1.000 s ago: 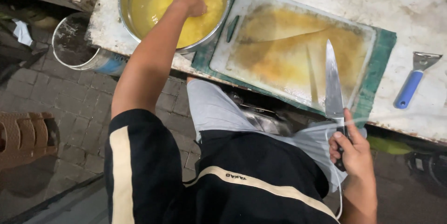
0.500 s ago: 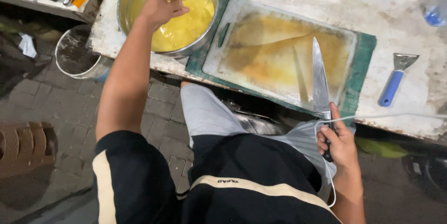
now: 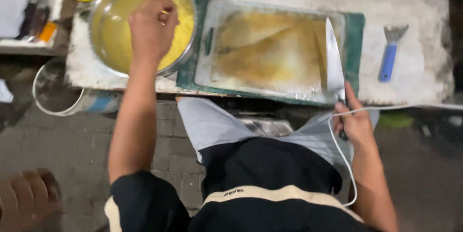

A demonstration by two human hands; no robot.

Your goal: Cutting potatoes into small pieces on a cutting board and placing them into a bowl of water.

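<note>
Black short-sleeved shirt (image 3: 270,184) (1 cream stripe), grey apron (image 3: 212,121), white cable (image 3: 345,164).

Shiny metal bowl (image 3: 99,29), glossy steel knife (image 3: 333,63); cutting board (image 3: 270,53) looks like stained, greasy plastic; worktop (image 3: 415,82) rough and worn; scraper (image 3: 388,58) handle blue plastic.

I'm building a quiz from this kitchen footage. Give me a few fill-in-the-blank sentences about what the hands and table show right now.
1. The left hand is over a metal ____ of yellow liquid.
2. The right hand grips a ____, blade lying over the cutting board.
3. The scraper right of the board has a ____ handle.

Missing words: bowl; knife; blue
</note>
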